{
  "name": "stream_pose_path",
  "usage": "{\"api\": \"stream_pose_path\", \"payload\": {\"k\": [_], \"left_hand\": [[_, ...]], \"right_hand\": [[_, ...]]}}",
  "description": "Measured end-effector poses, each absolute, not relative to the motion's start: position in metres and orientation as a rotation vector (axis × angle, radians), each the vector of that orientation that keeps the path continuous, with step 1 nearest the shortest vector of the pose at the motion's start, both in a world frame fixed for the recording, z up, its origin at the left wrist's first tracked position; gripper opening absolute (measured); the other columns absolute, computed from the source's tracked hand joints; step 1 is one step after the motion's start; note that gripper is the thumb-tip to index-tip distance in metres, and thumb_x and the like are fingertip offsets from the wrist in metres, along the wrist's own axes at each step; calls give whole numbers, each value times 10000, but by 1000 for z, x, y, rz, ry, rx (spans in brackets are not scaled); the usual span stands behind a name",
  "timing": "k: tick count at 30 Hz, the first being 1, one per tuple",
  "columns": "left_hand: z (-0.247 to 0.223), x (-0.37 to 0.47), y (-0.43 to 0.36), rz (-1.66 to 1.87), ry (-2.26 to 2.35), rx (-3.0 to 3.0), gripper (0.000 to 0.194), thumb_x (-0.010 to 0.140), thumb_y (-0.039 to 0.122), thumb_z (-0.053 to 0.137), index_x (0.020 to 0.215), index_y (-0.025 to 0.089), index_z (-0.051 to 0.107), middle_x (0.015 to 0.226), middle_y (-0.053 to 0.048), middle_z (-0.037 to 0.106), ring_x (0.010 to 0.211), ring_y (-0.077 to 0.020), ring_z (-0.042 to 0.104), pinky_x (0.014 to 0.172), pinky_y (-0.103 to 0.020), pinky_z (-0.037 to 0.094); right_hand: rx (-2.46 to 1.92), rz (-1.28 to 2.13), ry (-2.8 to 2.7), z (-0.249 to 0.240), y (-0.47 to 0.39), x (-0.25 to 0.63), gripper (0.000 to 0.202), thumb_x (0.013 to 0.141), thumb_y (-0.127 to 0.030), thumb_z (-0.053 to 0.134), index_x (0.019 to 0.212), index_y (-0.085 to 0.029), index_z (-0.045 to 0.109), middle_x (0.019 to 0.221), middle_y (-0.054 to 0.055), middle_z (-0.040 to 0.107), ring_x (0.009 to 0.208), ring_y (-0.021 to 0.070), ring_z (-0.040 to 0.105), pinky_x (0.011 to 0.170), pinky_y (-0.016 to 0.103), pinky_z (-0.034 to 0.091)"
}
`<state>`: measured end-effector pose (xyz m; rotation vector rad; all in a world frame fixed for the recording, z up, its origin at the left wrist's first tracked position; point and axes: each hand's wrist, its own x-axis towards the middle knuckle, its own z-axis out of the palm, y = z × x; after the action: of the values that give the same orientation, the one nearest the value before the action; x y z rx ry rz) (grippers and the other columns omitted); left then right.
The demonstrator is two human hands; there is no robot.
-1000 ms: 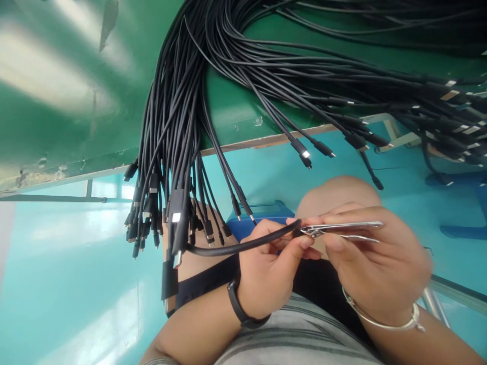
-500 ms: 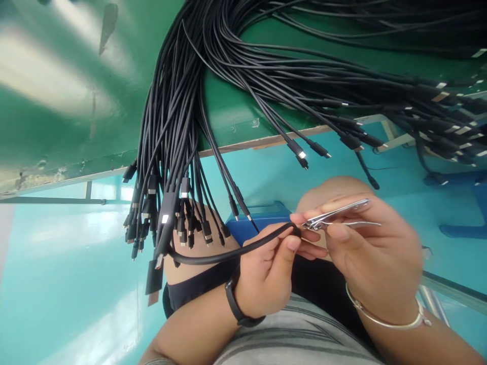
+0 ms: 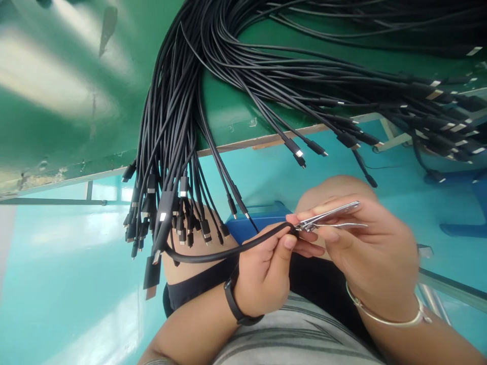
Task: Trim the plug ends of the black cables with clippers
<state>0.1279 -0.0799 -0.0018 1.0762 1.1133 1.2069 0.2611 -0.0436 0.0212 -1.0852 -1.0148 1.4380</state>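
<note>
A black cable (image 3: 220,256) curves from the hanging bundle to my left hand (image 3: 266,271), which pinches it close to its end between thumb and fingers. In my right hand (image 3: 380,248) is a silver nail clipper (image 3: 331,215), held between thumb and fingers with its lever raised. The clipper's jaws meet the cable end at my left fingertips. Whether the jaws are closed on the cable cannot be made out. My left fingers partly hide the cable's end.
A thick bundle of black cables (image 3: 175,101) hangs over the edge of the green table (image 3: 76,101), connectors dangling above my leg. More cables (image 3: 323,76) spread to the right along the table. Below stand a blue stool (image 3: 243,228) and another blue piece (image 3: 460,229) at right.
My right hand and the nail clipper have shifted slightly left, bringing the jaws against the cable end. My left hand keeps its hold, almost unmoved.
</note>
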Motion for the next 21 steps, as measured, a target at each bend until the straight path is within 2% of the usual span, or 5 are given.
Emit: {"api": "stream_pose_path", "payload": {"k": [5, 10, 14, 19, 21], "left_hand": [[-7, 126, -84, 1187, 1124, 1135, 296, 1031, 204, 462, 1216, 264, 686, 981, -45, 780, 825, -192, 761, 772, -292, 620], [-6, 127, -83, 1163, 1069, 1056, 260, 1035, 238, 459, 1122, 235, 704, 950, -57, 772, 815, -194, 756, 765, -303, 622], [-5, 131, -77, 1223, 790, 762, 241, 1038, 297, 470, 1006, 197, 687, 905, -56, 758, 716, -173, 743, 684, -285, 617], [-5, 131, -74, 1209, 516, 541, 239, 1035, 312, 490, 984, 160, 667, 843, -44, 742, 585, -105, 702, 574, -182, 567], [-4, 130, -74, 1188, 539, 535, 248, 1026, 344, 509, 973, 157, 663, 833, -44, 735, 563, -104, 692, 560, -183, 565]], "right_hand": [[-1083, 1411, -1052, 22, -44, 261, 121, 873, -197, 742, 931, -303, 757, 877, -16, 784, 691, 163, 752, 520, 212, 644], [-1124, 1361, -1028, 16, -46, 261, 149, 866, -176, 743, 936, -307, 746, 876, -4, 776, 746, 188, 754, 528, 249, 645], [-941, 1498, -965, 11, -41, 263, 101, 889, -233, 724, 975, -280, 750, 908, 20, 781, 549, 146, 666, 428, 265, 582], [-762, 1622, -934, 12, -39, 261, 177, 906, -236, 704, 1053, -320, 759, 967, 6, 780, 489, 124, 646, 486, 293, 626], [-769, 1596, -921, 12, -41, 261, 187, 890, -209, 722, 1036, -319, 763, 1029, -1, 776, 531, 123, 680, 573, 300, 663]]}}
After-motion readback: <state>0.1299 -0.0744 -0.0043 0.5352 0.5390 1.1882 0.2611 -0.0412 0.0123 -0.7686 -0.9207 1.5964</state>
